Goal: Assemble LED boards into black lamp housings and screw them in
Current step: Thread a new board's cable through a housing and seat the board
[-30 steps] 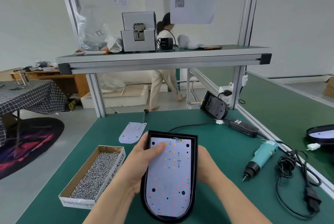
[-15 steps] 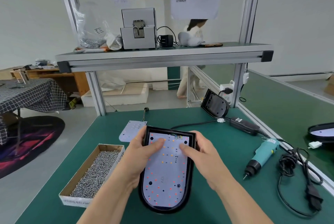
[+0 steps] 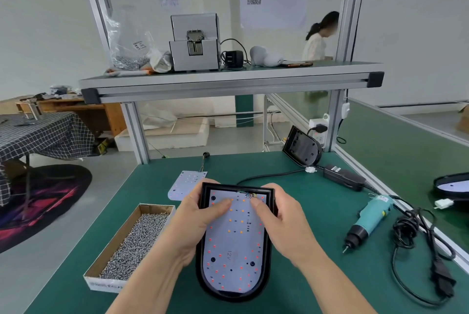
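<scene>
so, the green table [image 3: 157,186] fills the lower half of the frame, and the black lamp housing [image 3: 228,297] lies on it at bottom centre. its long axis runs straight up the picture, square end towards the top and rounded end towards the bottom edge. the led board [image 3: 233,258] sits inside it, face up, with the same axis.

the left hand [image 3: 195,222] grips the housing's left rim and the right hand [image 3: 284,222] its right rim, both near the square end. each thumb is laid inward on the board, and the two thumb tips are near each other but apart. the other fingers curl round the rims and go out of sight behind the housing.

the box of screws [image 3: 132,240] lies just beside the left hand, at lower left. the electric screwdriver [image 3: 368,219] lies well apart at right, tip pointing down-left, so the right hand is the nearer one for it. my guess is that screwing comes next, with screws from the left and the tool from the right.

the dark dots on the board are probably open screw holes, though they are too small to be sure. whether the board is fully seated cannot be told. the small wires [image 3: 250,195] at its top edge are blurred.
</scene>
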`<control>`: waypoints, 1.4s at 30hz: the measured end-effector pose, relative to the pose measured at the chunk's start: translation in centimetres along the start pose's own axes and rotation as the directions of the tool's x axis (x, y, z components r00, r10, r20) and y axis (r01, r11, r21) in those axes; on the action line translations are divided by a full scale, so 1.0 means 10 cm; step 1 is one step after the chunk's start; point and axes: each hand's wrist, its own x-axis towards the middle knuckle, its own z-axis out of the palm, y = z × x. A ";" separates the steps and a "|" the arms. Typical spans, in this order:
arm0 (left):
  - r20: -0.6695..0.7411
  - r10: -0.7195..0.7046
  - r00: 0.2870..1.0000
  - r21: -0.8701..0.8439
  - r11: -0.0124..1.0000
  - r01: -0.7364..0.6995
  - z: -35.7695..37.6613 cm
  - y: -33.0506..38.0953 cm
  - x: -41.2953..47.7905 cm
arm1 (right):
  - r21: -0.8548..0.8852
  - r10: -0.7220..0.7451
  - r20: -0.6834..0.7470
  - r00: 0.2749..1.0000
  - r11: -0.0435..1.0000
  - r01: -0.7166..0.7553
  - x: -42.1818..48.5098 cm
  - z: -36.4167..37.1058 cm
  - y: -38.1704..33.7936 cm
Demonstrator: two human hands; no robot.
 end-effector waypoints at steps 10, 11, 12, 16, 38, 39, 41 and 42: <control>-0.019 0.025 0.999 0.135 0.991 -0.023 -0.04 0.04 0.05 | 0.081 -0.006 0.071 0.997 0.997 0.001 -0.04 -0.02 -0.05; -0.008 0.026 1.000 0.182 0.983 -0.025 -0.07 0.06 0.06 | 0.035 -0.024 0.074 0.997 0.999 0.021 -0.04 -0.03 -0.04; 0.007 0.032 0.999 0.215 0.976 -0.033 -0.10 0.08 0.07 | 0.001 -0.042 0.091 0.995 0.999 0.042 -0.03 -0.04 -0.03; 0.112 0.103 0.988 0.259 0.957 -0.129 -0.17 0.15 0.05 | 0.284 0.008 0.265 0.964 0.955 -0.086 0.02 -0.17 -0.02; 0.229 0.017 0.973 -0.082 0.997 0.002 -0.63 -0.06 0.05 | -0.093 0.022 0.403 0.915 0.995 0.017 0.20 -0.35 -0.10; 0.222 0.005 0.975 -0.096 0.995 0.017 -0.64 -0.10 0.05 | -0.099 0.007 0.398 0.917 0.994 0.036 0.18 -0.34 -0.13; 0.209 -0.013 0.978 -0.087 0.996 0.032 -0.65 -0.13 0.04 | -0.085 -0.022 0.373 0.928 0.995 0.058 0.16 -0.31 -0.18; 0.194 -0.022 0.981 -0.063 0.997 0.035 -0.65 -0.13 0.03 | -0.080 -0.027 0.358 0.933 0.995 0.060 0.15 -0.28 -0.20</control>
